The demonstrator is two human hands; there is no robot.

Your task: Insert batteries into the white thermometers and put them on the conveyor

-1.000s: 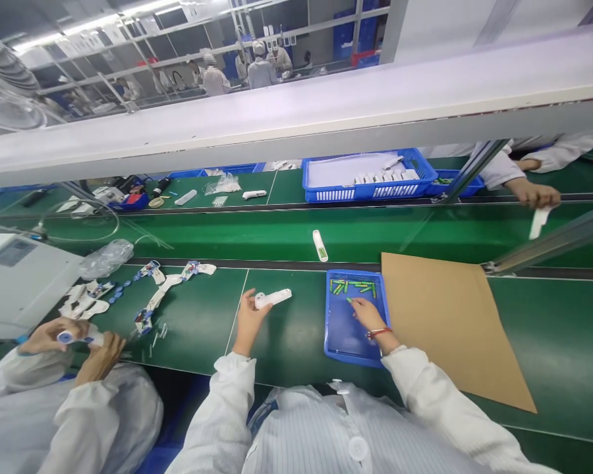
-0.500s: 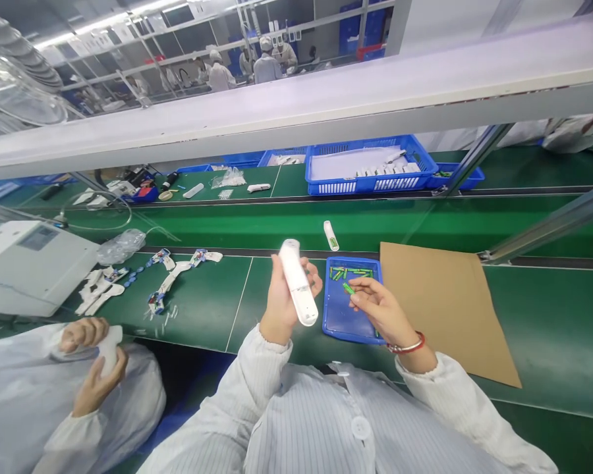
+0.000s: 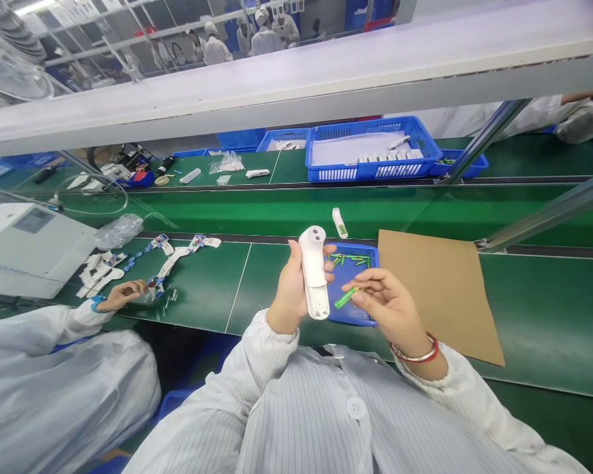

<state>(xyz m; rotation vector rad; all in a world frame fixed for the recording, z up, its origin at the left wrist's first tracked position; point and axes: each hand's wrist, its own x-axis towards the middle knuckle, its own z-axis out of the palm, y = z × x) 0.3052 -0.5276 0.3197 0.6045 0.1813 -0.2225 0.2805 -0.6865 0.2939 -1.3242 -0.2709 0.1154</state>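
The left hand (image 3: 289, 286) has its grip closed around a white handheld device (image 3: 313, 263); the right hand (image 3: 388, 306) pinches a green battery (image 3: 344, 297) just above a blue tray (image 3: 340, 315).

1 white dev (image 3: 313, 270), 1 green batt (image 3: 346, 297)

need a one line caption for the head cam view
Left hand holds a white plastic device, right hand a green battery

Bright, even white light; a ceiling strip lamp (image 3: 34, 8) at top left is the visible source. Pale glare lies along the white overhead beam (image 3: 277, 85) and the green conveyor belt (image 3: 286, 214). Shadows beneath the right hand (image 3: 390, 309) are faint, soft. Wide-angle distortion bends the frame edges. Distant workers (image 3: 265, 41) appear slightly soft.
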